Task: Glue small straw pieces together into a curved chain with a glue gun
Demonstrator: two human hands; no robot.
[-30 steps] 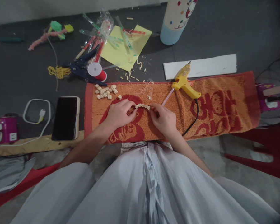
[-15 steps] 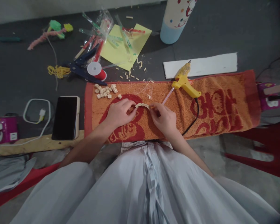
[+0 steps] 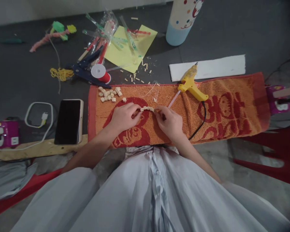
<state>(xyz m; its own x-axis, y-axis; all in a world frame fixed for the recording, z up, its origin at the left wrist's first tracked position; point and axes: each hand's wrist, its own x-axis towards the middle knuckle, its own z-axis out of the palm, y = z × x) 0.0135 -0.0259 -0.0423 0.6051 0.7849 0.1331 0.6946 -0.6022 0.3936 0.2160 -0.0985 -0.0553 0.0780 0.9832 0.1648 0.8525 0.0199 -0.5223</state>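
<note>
A short curved strip of small pale wooden pieces [image 3: 147,109] spans the gap between my hands, above the orange and red towel [image 3: 219,112]. My left hand [image 3: 126,116] pinches its left end, and my right hand [image 3: 168,120] pinches the right end. Up and left of my left hand lies a pile of pale wooden pieces [image 3: 108,94] on the towel. A yellow glue gun [image 3: 192,86] with a clear glue stick rests to the right, its tip over a white strip [image 3: 219,67].
Behind the towel are a red thread spool [image 3: 101,74], dark blue pliers [image 3: 83,69], yellow paper [image 3: 120,53] and wood scraps. A bottle [image 3: 180,25] stands at the back. On the left lie a phone [image 3: 68,122] and a white cable [image 3: 50,124].
</note>
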